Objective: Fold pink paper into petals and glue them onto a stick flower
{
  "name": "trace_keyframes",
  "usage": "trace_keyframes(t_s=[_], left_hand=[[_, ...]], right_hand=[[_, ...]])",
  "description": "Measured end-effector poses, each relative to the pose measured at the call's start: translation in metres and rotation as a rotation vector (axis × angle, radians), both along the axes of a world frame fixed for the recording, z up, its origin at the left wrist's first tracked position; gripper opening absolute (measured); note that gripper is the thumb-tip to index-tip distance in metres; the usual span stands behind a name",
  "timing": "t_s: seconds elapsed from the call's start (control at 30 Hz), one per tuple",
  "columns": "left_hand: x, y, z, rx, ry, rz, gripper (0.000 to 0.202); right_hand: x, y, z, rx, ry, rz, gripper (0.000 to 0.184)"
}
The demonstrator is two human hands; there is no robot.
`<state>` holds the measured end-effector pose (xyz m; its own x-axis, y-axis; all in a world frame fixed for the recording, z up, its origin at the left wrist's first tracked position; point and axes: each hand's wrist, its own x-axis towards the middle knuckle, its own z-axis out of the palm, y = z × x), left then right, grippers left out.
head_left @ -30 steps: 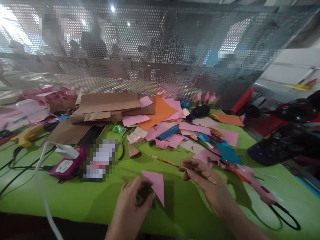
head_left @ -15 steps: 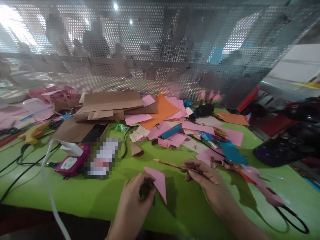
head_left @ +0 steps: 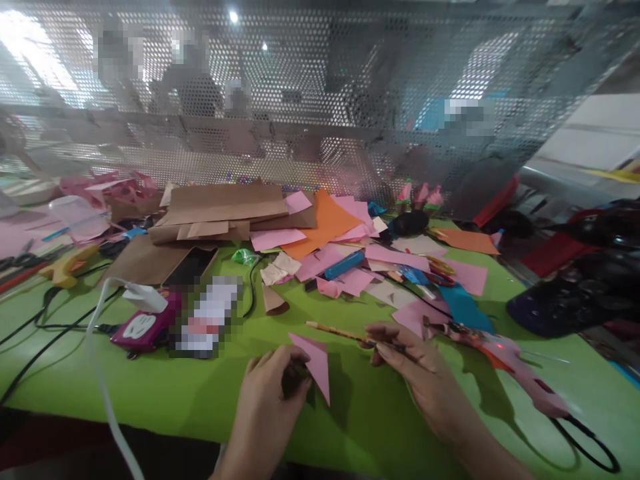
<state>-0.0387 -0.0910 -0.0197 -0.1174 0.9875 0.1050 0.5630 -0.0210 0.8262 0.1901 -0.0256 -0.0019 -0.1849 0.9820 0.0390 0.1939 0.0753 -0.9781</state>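
A small pink paper piece (head_left: pixel 319 365), pointed at its ends, is pinched at its left edge between the thumb and fingers of my left hand (head_left: pixel 275 393). It is held up over the green table (head_left: pixel 370 413). To its right, my right hand (head_left: pixel 407 363) grips a thin wooden stick (head_left: pixel 333 329), shaped like a pencil or brush, whose light tip points left. The tip hovers above the paper, apart from it. My right fingers cover the stick's other end.
A pink glue gun (head_left: pixel 525 377) lies to the right. Scraps of coloured paper, a blue cutter (head_left: pixel 345 265) and scissors (head_left: pixel 441 270) cover the back. On the left are a purple power strip (head_left: pixel 143 332), a phone (head_left: pixel 210 317) and a white cable (head_left: pixel 103 373). A perforated metal panel (head_left: pixel 300 80) rises behind.
The pink paper has turned slightly in my left hand, so its lower point sits a little further left. Both hands stay nearly in place, and the stick has hardly shifted.
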Motion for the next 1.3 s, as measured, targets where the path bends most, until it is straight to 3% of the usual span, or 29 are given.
trace_keyframes(t_s=[0.2, 0.33, 0.53, 0.7, 0.83, 1.0, 1.2, 1.3], left_hand=[[-0.001, 0.0, 0.002, 0.006, 0.021, 0.001, 0.02], [-0.002, -0.001, -0.001, -0.046, -0.242, -0.037, 0.017], [-0.001, 0.006, 0.006, -0.118, -0.665, -0.103, 0.014], [0.001, 0.013, 0.011, -0.167, -0.866, -0.107, 0.02], [0.004, 0.016, 0.006, -0.213, -0.898, -0.156, 0.028], [0.007, 0.013, 0.012, -0.224, -0.823, -0.194, 0.029], [0.01, 0.006, 0.024, -0.226, -0.776, -0.212, 0.032], [0.012, 0.008, 0.022, -0.229, -0.806, -0.211, 0.035]], right_hand=[[-0.003, -0.002, 0.006, -0.002, 0.023, -0.005, 0.024], [-0.006, -0.002, 0.01, 0.049, 0.005, 0.027, 0.015], [-0.015, -0.004, 0.013, 0.05, -0.041, 0.111, 0.018], [-0.03, -0.011, 0.023, 0.252, -0.116, 0.226, 0.026], [-0.039, -0.01, 0.023, 0.358, -0.133, 0.168, 0.012], [-0.04, -0.007, 0.021, 0.451, -0.162, 0.137, 0.017], [-0.039, -0.012, 0.029, 0.568, -0.254, 0.261, 0.029], [-0.041, -0.015, 0.028, 0.516, -0.22, 0.303, 0.029]])
